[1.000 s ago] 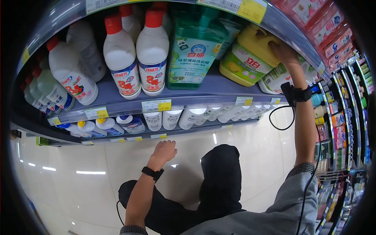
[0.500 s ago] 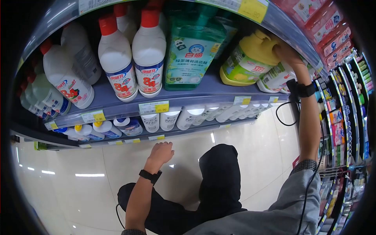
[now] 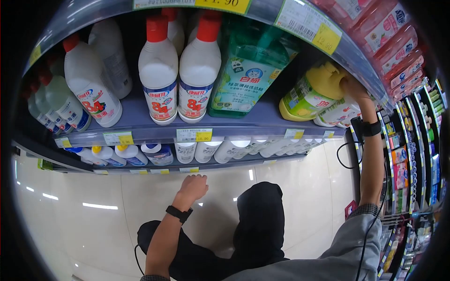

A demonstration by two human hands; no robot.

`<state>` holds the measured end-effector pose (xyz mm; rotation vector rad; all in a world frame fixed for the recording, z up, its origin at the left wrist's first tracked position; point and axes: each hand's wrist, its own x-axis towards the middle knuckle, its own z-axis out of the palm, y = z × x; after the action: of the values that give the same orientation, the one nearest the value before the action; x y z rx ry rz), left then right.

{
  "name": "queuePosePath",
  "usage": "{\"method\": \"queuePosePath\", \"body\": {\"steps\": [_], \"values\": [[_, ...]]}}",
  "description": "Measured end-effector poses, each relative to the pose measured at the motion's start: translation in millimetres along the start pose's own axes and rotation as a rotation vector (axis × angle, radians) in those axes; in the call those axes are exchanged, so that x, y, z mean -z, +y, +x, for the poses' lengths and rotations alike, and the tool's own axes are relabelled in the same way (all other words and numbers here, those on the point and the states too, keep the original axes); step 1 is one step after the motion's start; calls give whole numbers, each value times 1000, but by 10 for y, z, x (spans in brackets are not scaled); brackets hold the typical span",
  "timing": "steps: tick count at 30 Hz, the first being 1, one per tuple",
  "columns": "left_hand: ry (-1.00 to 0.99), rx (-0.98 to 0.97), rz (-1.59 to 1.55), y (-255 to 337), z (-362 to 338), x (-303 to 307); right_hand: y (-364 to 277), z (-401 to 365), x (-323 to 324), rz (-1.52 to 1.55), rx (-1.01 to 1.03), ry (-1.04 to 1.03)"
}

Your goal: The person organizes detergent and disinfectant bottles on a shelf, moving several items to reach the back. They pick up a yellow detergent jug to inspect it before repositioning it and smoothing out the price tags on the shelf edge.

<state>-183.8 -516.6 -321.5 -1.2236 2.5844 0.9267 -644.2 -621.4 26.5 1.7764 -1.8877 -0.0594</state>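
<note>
On the upper shelf at the right, my right hand (image 3: 355, 86) reaches in at the top of a yellow jug (image 3: 315, 91); its fingers are mostly hidden behind the jug's cap and handle. White bottles with green labels (image 3: 344, 111) stand just beside that jug, below my right wrist. My left hand (image 3: 193, 187) hangs over the floor below the lower shelf, fingers curled in, nothing seen in it. Left of the yellow jug is a big green bottle (image 3: 251, 77), and beyond it stand white red-capped bottles (image 3: 200, 70).
The shelf edge (image 3: 253, 132) carries price tags and runs across above a lower row of white bottles (image 3: 185, 151). Another shelf edge (image 3: 267, 13) curves overhead. Pink packages (image 3: 389, 33) are at the upper right. My bent knee (image 3: 260, 201) is over the tiled floor.
The view has shifted, so the shelf goods appear further right and slightly lower. My right hand stays by the yellow jug, and my left hand keeps its curled pose.
</note>
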Motion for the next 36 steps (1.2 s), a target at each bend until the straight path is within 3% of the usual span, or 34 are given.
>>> {"method": "queuePosePath", "body": {"steps": [3, 6, 9, 11, 13, 15, 17, 18, 20, 21, 29, 36], "values": [[51, -8, -29, -32, 17, -23, -118, -111, 195, -21, 60, -6], [42, -3, -19, -42, 27, -33, -447, -300, 564, 197, 3, -174], [33, -6, -19, -28, 29, -27, -777, -554, 666, 478, -51, -59], [4, 3, 2, -19, 28, 8, -1018, -573, 671, 556, 211, 244], [-29, 2, 21, 6, 40, 5, -1315, -482, 892, 537, 130, 45], [9, -4, -4, -5, 42, -31, -1516, -228, 856, 353, 190, 198], [18, -8, 10, -30, 44, -60, -1579, 63, 687, 193, 228, 492], [33, -5, 5, -34, 37, -68, -1417, 271, 462, 196, 219, 492], [23, -1, -5, 10, 0, 2, -1108, 587, 6, 20, 294, 861], [22, 1, -21, 26, -15, 29, -987, 627, -72, 11, 292, 877], [48, -29, 0, -14, 21, -100, -1077, 603, 120, 190, 226, 655], [21, -14, 15, 19, 38, -128, -1569, 434, 744, 393, 158, 237]]}}
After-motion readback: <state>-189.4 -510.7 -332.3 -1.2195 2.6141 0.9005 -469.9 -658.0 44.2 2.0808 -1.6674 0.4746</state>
